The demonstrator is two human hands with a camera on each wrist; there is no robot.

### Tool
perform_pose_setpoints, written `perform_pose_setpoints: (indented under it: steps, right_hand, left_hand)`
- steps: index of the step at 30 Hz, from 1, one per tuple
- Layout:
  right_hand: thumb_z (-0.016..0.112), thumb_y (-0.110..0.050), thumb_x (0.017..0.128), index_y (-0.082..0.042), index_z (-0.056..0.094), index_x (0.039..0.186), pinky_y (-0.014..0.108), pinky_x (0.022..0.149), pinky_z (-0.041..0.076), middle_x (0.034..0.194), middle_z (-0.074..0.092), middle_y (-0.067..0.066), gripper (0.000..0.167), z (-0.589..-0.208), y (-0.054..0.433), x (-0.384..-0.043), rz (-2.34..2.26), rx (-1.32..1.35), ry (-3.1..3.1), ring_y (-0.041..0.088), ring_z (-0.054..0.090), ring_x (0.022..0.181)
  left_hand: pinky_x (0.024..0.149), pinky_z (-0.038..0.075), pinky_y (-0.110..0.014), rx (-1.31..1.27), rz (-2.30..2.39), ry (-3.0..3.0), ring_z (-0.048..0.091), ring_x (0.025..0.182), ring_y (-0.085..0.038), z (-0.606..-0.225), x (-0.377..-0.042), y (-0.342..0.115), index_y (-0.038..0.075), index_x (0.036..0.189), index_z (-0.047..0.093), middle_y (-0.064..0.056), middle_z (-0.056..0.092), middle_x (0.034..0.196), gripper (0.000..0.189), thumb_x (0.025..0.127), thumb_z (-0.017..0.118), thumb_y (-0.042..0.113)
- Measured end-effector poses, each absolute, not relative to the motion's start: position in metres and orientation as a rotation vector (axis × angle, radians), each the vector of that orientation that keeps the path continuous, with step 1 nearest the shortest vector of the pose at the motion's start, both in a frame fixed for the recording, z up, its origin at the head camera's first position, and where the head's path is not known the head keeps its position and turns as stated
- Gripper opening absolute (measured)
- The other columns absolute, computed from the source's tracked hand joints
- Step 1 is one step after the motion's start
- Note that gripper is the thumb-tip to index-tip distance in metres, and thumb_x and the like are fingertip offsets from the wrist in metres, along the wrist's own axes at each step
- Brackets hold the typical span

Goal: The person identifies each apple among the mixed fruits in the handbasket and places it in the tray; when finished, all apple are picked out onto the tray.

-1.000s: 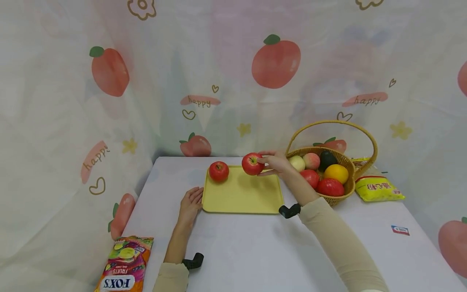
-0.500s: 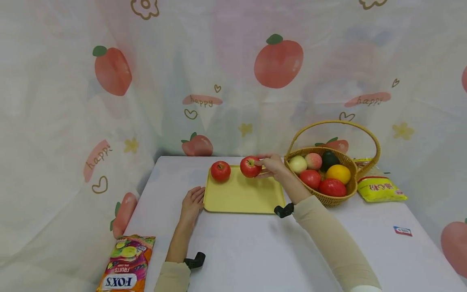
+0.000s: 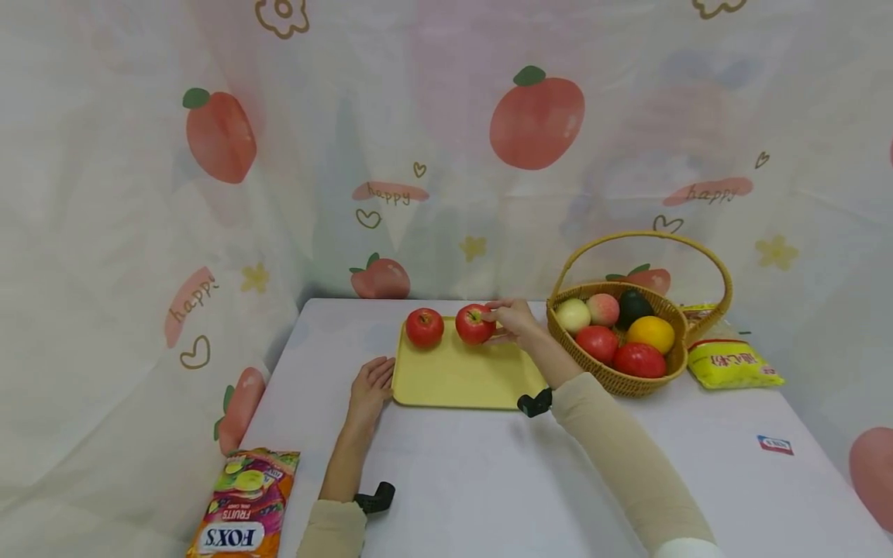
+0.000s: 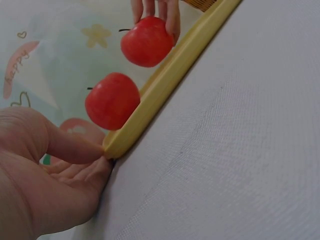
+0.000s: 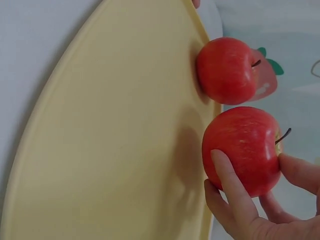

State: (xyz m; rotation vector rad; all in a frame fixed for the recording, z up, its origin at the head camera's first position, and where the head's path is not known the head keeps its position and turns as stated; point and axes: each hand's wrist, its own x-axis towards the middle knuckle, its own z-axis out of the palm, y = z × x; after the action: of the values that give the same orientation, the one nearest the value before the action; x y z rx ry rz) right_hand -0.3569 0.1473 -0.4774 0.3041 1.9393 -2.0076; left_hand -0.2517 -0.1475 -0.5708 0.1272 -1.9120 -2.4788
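Observation:
My right hand (image 3: pixel 512 322) holds a red apple (image 3: pixel 474 324) at the back of the yellow tray (image 3: pixel 467 380). In the right wrist view the fingers (image 5: pixel 232 187) lie on one side of this apple and the thumb on the other, near its stem. Its shadow falls on the tray. A second red apple (image 3: pixel 425 328) rests beside it in the tray's back left part. My left hand (image 3: pixel 370 387) lies along the tray's left edge with fairly straight fingers. In the left wrist view its thumb (image 4: pixel 82 147) touches the tray's corner.
A wicker basket (image 3: pixel 614 384) with several fruits stands right of the tray. Behind it lies a yellow bag (image 3: pixel 732 366). A small packet (image 3: pixel 775 444) is at the right, and a FOX'S candy bag (image 3: pixel 244 504) at the front left. A printed curtain (image 3: pixel 446 139) hangs behind the table.
My right hand has brought the held apple lower and to the left, closer to the other apple. The left hand has stayed at the tray's edge. The view has shifted slightly.

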Motion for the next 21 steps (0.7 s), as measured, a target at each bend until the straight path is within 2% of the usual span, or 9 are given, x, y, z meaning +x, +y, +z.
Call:
perform_pose_setpoints:
  steps: [21]
  right_hand:
    - [0.065,-0.007,0.1,0.002,0.049,0.148,0.061,0.105,0.05,0.152,0.049,0.026,0.052,-0.492,0.14,-0.36,-1.956,0.354,1.98,0.048,0.059,0.127]
  left_hand:
    - [0.124,0.033,-0.046,0.154,-2.493,-1.914,0.039,0.148,-0.043,-0.571,-0.252,-0.15,-0.014,0.15,0.033,-0.033,0.043,0.155,0.078,0.076,0.038,-0.036]
